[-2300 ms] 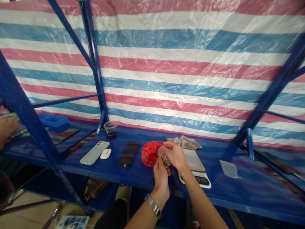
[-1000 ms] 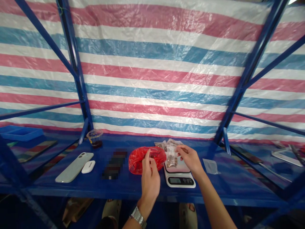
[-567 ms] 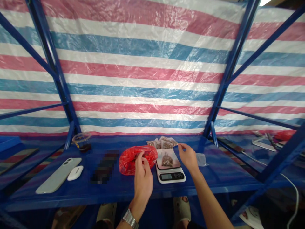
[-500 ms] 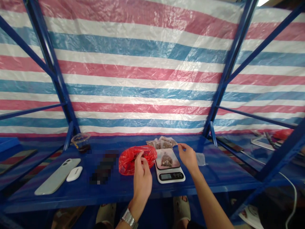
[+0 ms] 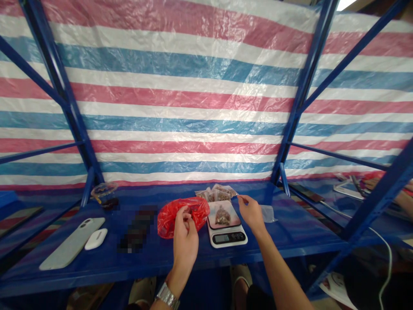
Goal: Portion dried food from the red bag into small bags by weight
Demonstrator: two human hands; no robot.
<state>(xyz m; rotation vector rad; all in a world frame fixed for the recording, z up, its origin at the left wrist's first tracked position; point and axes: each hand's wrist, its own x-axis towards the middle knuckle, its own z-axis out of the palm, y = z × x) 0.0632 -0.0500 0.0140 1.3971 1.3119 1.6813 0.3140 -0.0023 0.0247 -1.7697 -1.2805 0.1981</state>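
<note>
My left hand sits in front of a crumpled red plastic bag, its fingertips curled at the bag's upper edge. I cannot tell whether they grip it. A small clear bag of brown pieces lies on the platform of a white digital kitchen scale. My right hand is just right of the scale, thumb and finger pinched together with nothing visible between them. Several small sealed packets of brown pieces lie behind the scale.
A flat clear plastic bag lies right of the scale on the blue steel shelf. To the left are a pale phone, white earbuds case, blurred object and plastic cup. Another person's hand is at far right.
The small clear bag has gone from my right hand to the scale platform. My right hand has moved right, off the bag, and my left hand has stayed at the red bag.
</note>
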